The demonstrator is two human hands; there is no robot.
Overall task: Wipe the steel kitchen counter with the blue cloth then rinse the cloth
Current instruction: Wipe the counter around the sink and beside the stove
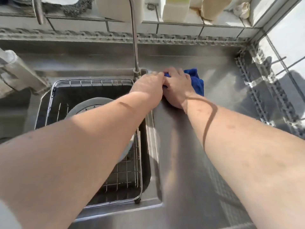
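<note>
1. Head view: we find the blue cloth [196,81] bunched on the steel counter [222,90], far side, just right of the tap [135,47] base.
2. The right hand [177,86] lies on top of the cloth, pressing it to the counter; fingers bent over its left part.
3. The left hand [148,87] reaches beside the right, touching it; we cannot tell its finger state.
4. Left of the counter, the sink [148,162] holds a wire rack [92,80] and a round dish [89,104].
</note>
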